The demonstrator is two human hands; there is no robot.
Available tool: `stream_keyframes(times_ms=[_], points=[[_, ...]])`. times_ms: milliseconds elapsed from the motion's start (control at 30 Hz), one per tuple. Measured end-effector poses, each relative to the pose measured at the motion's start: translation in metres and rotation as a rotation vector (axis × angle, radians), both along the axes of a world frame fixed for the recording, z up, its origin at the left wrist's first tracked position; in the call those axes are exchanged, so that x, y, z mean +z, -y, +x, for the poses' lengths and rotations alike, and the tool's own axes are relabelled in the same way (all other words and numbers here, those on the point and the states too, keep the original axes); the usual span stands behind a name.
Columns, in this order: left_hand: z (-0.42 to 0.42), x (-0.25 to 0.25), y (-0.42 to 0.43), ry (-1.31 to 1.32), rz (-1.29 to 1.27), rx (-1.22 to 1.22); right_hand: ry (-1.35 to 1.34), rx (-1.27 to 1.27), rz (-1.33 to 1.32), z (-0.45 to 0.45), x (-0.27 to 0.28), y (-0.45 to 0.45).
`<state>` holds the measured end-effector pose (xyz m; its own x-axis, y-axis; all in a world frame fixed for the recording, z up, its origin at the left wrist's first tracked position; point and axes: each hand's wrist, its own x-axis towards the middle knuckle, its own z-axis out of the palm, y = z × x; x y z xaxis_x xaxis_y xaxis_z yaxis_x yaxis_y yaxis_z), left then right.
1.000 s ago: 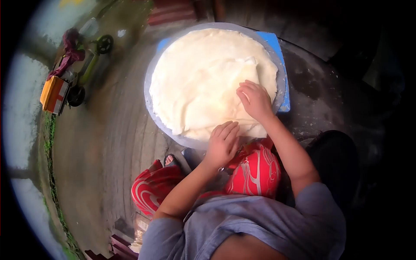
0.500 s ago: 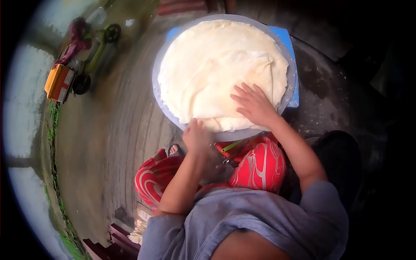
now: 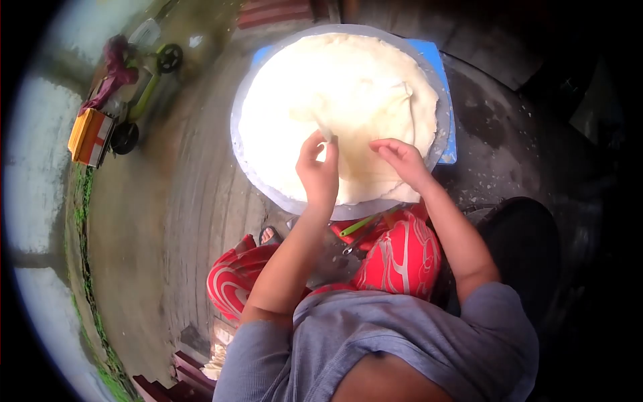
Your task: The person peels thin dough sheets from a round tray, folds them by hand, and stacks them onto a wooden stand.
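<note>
A wide, pale sheet of dough (image 3: 288,87) covers most of a round grey tray (image 3: 239,144), with folded layers on its right and lower parts. Over the lower middle of the dough, my left hand (image 3: 319,164) pinches a raised edge of the dough between thumb and fingertips. My right hand (image 3: 404,163) is over the lower right of the sheet, fingers bent and slightly apart, holding nothing that I can see. A blue square surface (image 3: 445,100) shows from under the tray.
Below the tray a green-handled tool (image 3: 357,226) lies near the red patterned trousers (image 3: 402,261). A dark round object (image 3: 526,248) is at the right. Far left are a green scooter (image 3: 142,100) and an orange-and-white box (image 3: 91,137).
My left hand has moved from the dough's lower left edge up and inward, lifting a bit of dough. My right hand has drawn its spread fingers together somewhat.
</note>
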<state>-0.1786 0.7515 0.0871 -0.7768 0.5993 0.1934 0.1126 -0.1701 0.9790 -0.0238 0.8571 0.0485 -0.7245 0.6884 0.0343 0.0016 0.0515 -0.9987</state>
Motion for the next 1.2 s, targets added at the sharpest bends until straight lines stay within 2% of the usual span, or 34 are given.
stream_keyframes(times_ms=[33, 100, 133, 167, 200, 233, 300, 367, 433, 467, 533, 567, 600, 633, 700, 767, 867, 933, 967, 1033, 1100, 1167, 1200], points=[[0.011, -0.007, -0.011, -0.255, -0.013, -0.005, -0.025, -0.106, -0.223, 0.007, 0.009, -0.010], [0.031, -0.012, -0.021, -0.618, -0.138, -0.096, -0.080, -0.218, -0.499, 0.018, 0.023, -0.024], [0.037, -0.015, -0.025, -0.711, -0.163, -0.207, -0.084, -0.194, -0.591, 0.024, 0.025, -0.029], [0.041, -0.018, -0.028, -0.804, -0.187, -0.319, -0.084, -0.203, -0.589, 0.024, 0.024, -0.031], [0.044, -0.022, -0.028, -0.901, -0.219, -0.416, -0.032, -0.185, -0.467, 0.021, 0.021, -0.030], [0.048, -0.025, -0.026, -0.898, -0.215, -0.422, 0.021, -0.167, -0.346, 0.020, 0.016, -0.031], [0.051, -0.026, -0.018, -0.910, -0.194, -0.470, 0.042, -0.115, -0.332, 0.022, -0.001, -0.033], [0.039, -0.026, -0.015, -0.905, -0.188, -0.450, 0.081, -0.210, -0.271, 0.021, -0.010, -0.032], [0.024, -0.026, -0.023, -1.020, -0.313, -0.251, 0.105, -0.213, -0.323, 0.021, -0.009, -0.029], [0.018, -0.028, -0.028, -1.020, -0.316, -0.251, 0.142, -0.214, -0.279, 0.022, -0.011, -0.029], [0.006, -0.041, -0.041, -1.218, -0.663, -0.169, 0.181, -0.213, -0.234, 0.021, -0.005, -0.021], [0.002, -0.046, -0.046, -1.217, -0.664, -0.167, 0.411, -0.356, 0.151, 0.017, 0.011, -0.008], [-0.003, -0.050, -0.051, -1.191, -0.787, -0.325, 0.633, -0.493, 0.544, 0.015, 0.021, 0.000], [-0.007, -0.054, -0.055, -1.161, -0.905, -0.486, 0.631, -0.500, 0.543, 0.014, 0.023, 0.001], [-0.007, -0.054, -0.055, -1.188, -0.855, -0.445, 0.496, -0.331, 0.942, 0.017, 0.025, 0.005], [-0.014, -0.050, -0.049, -1.216, -0.845, -0.514, 0.529, -0.287, 0.932, 0.019, 0.012, 0.006], [-0.024, -0.052, -0.041, -1.211, -0.773, -0.534, 0.688, -0.567, 0.799, 0.027, 0.001, -0.003], [-0.021, -0.061, -0.033, -1.204, -0.730, -0.541, 0.675, -0.571, 0.750, 0.025, -0.003, -0.010], [-0.017, -0.065, -0.029, -1.206, -0.723, -0.464, 0.665, -0.576, 0.699, 0.024, 0.000, -0.011], [-0.009, -0.068, -0.020, -1.213, -0.694, -0.381, 0.721, -0.550, 0.665, 0.016, 0.009, -0.012], [0.004, -0.058, -0.003, -1.204, -0.642, -0.286, 0.937, -0.501, 0.369, 0.011, 0.024, -0.017], [0.013, -0.040, 0.019, -1.097, -0.506, -0.318, 0.981, -0.332, 0.196, 0.012, 0.011, -0.036], [0.015, -0.028, 0.032, -1.053, -0.499, -0.324, 0.960, -0.315, 0.224, 0.007, 0.014, -0.036]])
